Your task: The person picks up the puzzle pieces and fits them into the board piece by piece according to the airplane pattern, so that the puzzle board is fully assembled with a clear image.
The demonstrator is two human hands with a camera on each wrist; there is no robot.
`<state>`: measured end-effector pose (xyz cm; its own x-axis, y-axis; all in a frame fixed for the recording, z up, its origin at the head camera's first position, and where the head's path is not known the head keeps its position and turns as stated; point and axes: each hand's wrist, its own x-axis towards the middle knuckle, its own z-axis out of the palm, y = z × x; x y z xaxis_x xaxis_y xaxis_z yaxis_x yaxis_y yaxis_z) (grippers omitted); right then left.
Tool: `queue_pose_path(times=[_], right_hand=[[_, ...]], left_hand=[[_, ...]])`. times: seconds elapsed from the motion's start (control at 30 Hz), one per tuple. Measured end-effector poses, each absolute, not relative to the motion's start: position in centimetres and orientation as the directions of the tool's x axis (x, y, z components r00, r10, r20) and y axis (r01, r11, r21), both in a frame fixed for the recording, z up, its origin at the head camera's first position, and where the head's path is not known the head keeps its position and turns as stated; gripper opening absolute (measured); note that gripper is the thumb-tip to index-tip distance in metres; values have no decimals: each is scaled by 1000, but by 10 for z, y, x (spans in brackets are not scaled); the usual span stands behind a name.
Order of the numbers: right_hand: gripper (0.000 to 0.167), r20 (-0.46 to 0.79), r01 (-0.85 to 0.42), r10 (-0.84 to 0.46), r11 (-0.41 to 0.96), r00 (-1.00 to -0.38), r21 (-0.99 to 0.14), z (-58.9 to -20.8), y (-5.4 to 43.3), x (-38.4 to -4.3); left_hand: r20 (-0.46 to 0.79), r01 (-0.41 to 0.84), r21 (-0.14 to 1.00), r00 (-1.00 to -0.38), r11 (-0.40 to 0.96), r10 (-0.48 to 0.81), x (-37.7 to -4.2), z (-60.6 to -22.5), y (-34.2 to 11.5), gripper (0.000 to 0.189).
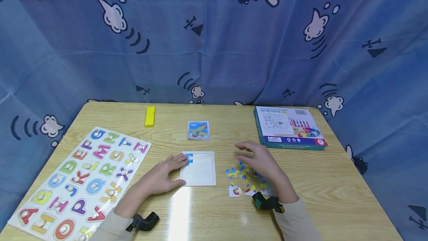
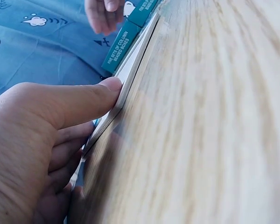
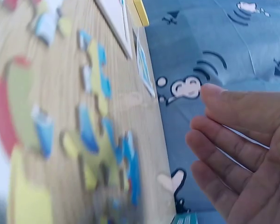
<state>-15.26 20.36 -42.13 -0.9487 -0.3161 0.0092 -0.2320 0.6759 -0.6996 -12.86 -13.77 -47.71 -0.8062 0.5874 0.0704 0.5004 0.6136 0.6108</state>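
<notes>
My left hand (image 1: 164, 176) rests at the left side of a shallow white puzzle tray (image 1: 202, 174), its fingers stretched over the upper left corner. There a small blue puzzle piece (image 1: 190, 158) lies inside the frame, partly under the fingertips. In the left wrist view the thumb (image 2: 91, 102) touches the tray's edge. Above a loose cluster of blue and yellow puzzle pieces (image 1: 234, 173) hovers my right hand (image 1: 259, 159), fingers loosely bent and nothing between them. Its forearm and wrist hide some of the pieces. Behind the tray lies a square picture card (image 1: 198, 130) showing a yellow airplane.
An alphabet peg board (image 1: 112, 151) covers the table's left side. A yellow block (image 1: 150, 116) stands near the back edge. At the back right lies a teal-edged box (image 1: 291, 127). A blue patterned curtain (image 1: 214, 47) hangs behind the table.
</notes>
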Motion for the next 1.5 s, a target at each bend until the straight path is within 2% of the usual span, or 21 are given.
queue_pose_path(times=[0.23,0.5,0.73,1.1,1.37,1.5], right_hand=[[39,-45,-217,-347,676,-937,-705,-427,227,-152],[32,-113,-188,-355,708,-928,-681,-433,234,-155],[29,-101,-219,-355,750,-929,-624,-437,234,-157],[27,-117,-195,-308,810,-944,-553,-440,227,-158],[21,-95,-222,-320,814,-943,-536,-440,225,-157],[21,-73,-227,-327,783,-942,-579,-440,224,-156]], left_hand=[[84,516,604,-799,607,595,-129,-478,-137,69],[69,497,610,-809,617,584,-129,-479,-138,69],[60,489,614,-812,620,581,-129,-478,-139,69],[59,491,611,-810,621,583,-129,-476,-138,68],[64,492,608,-812,622,580,-129,-475,-138,68],[58,486,611,-815,625,576,-128,-476,-138,69]])
